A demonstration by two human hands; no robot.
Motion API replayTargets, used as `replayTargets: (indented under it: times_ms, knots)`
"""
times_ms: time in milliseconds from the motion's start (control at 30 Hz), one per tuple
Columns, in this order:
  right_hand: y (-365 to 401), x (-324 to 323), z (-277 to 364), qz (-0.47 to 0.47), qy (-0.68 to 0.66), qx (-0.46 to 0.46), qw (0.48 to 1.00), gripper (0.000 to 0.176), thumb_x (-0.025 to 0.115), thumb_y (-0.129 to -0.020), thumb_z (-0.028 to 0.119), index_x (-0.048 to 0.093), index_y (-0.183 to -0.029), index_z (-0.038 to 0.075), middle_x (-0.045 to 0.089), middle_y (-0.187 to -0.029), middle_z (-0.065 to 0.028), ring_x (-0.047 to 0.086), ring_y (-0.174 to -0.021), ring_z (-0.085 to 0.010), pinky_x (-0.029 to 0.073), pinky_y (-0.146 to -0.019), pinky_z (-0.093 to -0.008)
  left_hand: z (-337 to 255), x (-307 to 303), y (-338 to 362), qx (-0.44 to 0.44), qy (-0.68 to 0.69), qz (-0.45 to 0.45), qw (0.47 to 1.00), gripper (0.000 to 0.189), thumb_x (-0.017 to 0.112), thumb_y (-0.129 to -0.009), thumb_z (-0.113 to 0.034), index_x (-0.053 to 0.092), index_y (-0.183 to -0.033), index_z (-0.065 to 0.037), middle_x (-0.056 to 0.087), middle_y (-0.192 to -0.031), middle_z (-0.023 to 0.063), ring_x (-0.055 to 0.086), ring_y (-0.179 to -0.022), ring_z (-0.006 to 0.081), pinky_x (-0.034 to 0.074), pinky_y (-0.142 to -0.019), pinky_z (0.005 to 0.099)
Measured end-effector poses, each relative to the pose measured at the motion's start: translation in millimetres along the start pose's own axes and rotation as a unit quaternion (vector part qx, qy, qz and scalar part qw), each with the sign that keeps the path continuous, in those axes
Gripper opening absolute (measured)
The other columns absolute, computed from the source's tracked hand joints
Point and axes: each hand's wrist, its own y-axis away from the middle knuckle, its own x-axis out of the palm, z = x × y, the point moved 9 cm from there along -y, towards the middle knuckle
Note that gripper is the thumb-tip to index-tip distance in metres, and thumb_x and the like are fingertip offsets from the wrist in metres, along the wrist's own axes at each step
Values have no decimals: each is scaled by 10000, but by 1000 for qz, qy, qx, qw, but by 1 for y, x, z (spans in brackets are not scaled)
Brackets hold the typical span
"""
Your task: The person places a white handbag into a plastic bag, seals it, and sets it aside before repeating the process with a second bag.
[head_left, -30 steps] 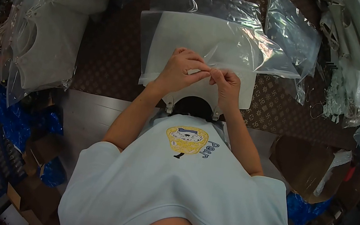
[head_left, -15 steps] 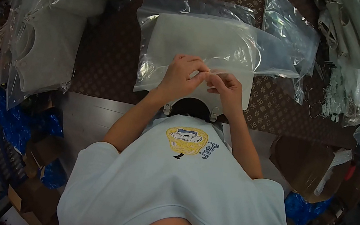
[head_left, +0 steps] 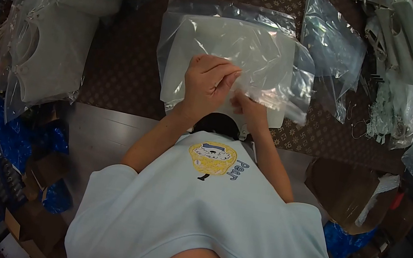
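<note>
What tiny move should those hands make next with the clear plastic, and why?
I'd have the right hand ease the near edge of the clear plastic up and away from the pale flat piece. That hand is right by the edge, the left hand is over the sheet, and the piece's near corner sticks out past it.

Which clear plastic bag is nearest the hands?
The middle bag, close by the left hand and right hand, a pale panel showing through it; the other bags lie off to either side.
</note>
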Motion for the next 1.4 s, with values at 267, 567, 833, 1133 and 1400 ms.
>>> replayTargets:
  times_ms: [267,567,833,1133,1400]
  knots:
    - [68,19,148,-176,493,-453,722,174,705,-691,187,613,-805,93,553,-672,-24,560,-595,-153,447,-516,-297,4,9,12,49,-88,113,988,104,665,-727,-132,631,-824,-115,590,-777,-3,554,-732,161,375,-753,314]
    - [39,-8,148,-99,612,-419,663,107,626,-733,139,526,-722,103,552,-717,-21,582,-692,-206,462,-534,-322,54,-25,11,61,-237,149,958,79,652,-653,-102,584,-692,-113,546,-708,-5,530,-675,173,378,-678,309]
    - [30,-67,177,-194,667,-373,616,112,604,-730,117,496,-726,87,563,-719,-35,588,-707,-223,459,-570,-345,95,-55,8,-46,-333,169,926,120,632,-655,-130,542,-579,-106,523,-642,7,535,-643,193,381,-637,331]
    - [34,-98,177,-181,679,-347,621,122,606,-716,108,485,-714,93,554,-705,-30,586,-710,-218,455,-558,-353,144,-74,23,-169,-369,231,884,130,641,-696,-204,596,-636,-97,579,-695,43,588,-694,223,440,-610,373]
    - [-24,-145,182,-266,707,-176,631,206,532,-817,315,620,-843,130,626,-732,-73,604,-700,-301,475,-611,-402,268,-64,53,-554,-13,240,797,305,465,-824,-300,630,-835,-44,645,-743,96,570,-532,195,449,-514,328]
